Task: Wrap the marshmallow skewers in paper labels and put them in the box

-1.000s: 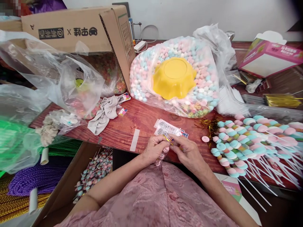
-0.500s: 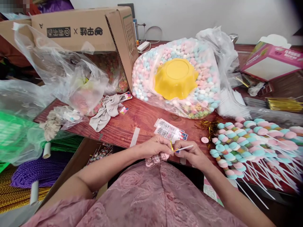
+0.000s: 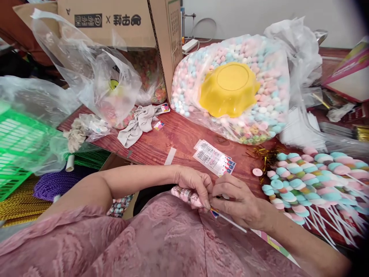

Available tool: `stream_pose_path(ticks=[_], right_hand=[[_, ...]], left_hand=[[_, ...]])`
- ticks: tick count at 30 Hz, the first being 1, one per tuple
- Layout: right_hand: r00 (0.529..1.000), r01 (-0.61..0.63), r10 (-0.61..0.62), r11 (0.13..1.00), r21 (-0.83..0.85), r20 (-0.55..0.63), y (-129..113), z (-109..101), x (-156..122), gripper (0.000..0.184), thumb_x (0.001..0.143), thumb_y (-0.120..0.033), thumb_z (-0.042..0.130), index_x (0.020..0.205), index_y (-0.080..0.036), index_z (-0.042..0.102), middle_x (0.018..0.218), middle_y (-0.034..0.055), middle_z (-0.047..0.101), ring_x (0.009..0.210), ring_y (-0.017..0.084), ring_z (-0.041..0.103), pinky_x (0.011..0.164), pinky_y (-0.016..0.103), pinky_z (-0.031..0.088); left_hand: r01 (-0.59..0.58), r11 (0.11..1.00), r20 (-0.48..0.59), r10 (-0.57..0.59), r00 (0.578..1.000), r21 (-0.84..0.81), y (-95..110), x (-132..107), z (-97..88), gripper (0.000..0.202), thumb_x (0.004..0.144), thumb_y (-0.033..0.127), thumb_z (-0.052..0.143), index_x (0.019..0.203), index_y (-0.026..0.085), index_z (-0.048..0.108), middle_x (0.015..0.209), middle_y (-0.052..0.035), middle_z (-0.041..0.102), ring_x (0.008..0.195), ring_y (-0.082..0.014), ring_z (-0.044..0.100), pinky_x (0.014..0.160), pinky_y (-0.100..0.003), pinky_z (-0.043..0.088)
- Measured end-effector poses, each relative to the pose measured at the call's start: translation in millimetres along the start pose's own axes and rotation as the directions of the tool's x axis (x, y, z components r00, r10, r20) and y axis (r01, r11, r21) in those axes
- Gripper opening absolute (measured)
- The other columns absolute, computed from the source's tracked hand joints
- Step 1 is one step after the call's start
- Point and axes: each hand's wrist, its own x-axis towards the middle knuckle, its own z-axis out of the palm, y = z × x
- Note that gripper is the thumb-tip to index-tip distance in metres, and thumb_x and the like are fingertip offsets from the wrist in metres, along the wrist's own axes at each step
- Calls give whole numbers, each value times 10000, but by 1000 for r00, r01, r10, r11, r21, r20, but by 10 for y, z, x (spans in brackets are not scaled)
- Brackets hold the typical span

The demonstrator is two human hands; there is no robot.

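My left hand [image 3: 193, 185] is closed around a clear-wrapped marshmallow skewer [image 3: 186, 195], held low over my lap with its pink pieces pointing left. Its white stick [image 3: 234, 224] juts out to the lower right under my right hand [image 3: 235, 198]. The right fingers are pinched together at the neck of the wrapper, against the left fingertips. A bit of gold twist tie [image 3: 212, 209] shows there beside a small blue-and-red tag; the fingers hide most of the tie. Beyond the hands, printed labels [image 3: 215, 158] with QR codes lie overlapping on the table.
Finished-looking marshmallow skewers [image 3: 317, 181] are heaped at the right, near gold tinsel ties [image 3: 263, 157] and one loose pink marshmallow [image 3: 257, 172]. Behind lies a big bag of marshmallows [image 3: 273, 84] under a yellow bowl [image 3: 229, 90]. A cardboard box [image 3: 115, 34] and a green basket [image 3: 14, 150] stand left.
My right hand has turned over the wrapper's neck, its back now upward. The stick has swung from pointing slightly up to pointing down right. The view has shifted a little left.
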Motion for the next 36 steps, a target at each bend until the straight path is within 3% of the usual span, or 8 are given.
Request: stream_pose_path(ticks=[11,13,16,20,23,26,32,36], right_hand=[[999,-33,27,970,-242,-26,-71,67,47,224,891,-102,380,869,-200,580,690,36,592,633,170,484,602,328,360],[997,-81,78,949,-304,-22,5,74,41,230,881,-86,381,806,-201,566,662,29,563,617,167,459,598,327,341],[960,-270,233,919,-288,-155,240,85,9,232,879,-110,382,741,-199,547,638,26,547,596,157,445,585,312,333],[720,-615,605,783,92,-341,509,31,33,212,877,-232,468,683,-203,547,602,0,544,564,133,467,562,277,349],[536,-635,782,622,458,-319,449,48,144,200,842,-289,533,662,-204,555,581,-20,532,544,120,470,533,252,356],[562,-555,807,531,640,-182,256,172,243,205,826,-314,553,657,-200,569,545,-35,500,501,107,442,493,235,349],[688,-565,621,783,260,-375,262,291,144,255,876,-311,495,649,-214,560,584,-8,550,515,129,466,506,269,370],[690,-534,468,844,48,-552,426,199,70,126,866,-227,500,780,-210,590,659,14,565,619,158,477,596,301,363]], left_hand=[[70,889,-82,-37,996,453,393,-318,-231,253,531,443,844,569,231,712,483,-29,604,391,-153,470,363,-271,342],[-57,673,-263,364,893,738,513,-421,-112,240,477,355,862,499,241,652,445,-2,551,444,-154,486,433,-269,364],[105,184,-212,806,553,977,518,-478,275,150,664,261,734,564,213,634,612,-62,610,675,-215,561,640,-329,419],[301,-69,-154,737,658,951,162,-279,521,256,836,74,446,898,134,687,1002,-176,652,966,-289,562,800,-413,410],[113,189,-210,642,738,975,-14,-24,231,173,861,244,559,926,155,692,936,-113,663,899,-251,588,786,-364,448],[-266,593,-409,755,513,760,56,87,-105,314,933,381,471,958,170,702,896,-73,675,814,-184,611,737,-296,475],[-555,594,-563,787,251,583,166,-63,-164,616,707,390,800,1281,289,602,1403,-78,516,1298,-245,450,998,-328,417],[-662,727,-572,625,531,180,-18,3,-83,753,717,413,801,1391,275,493,1327,-101,555,1184,-211,542,986,-334,410]])
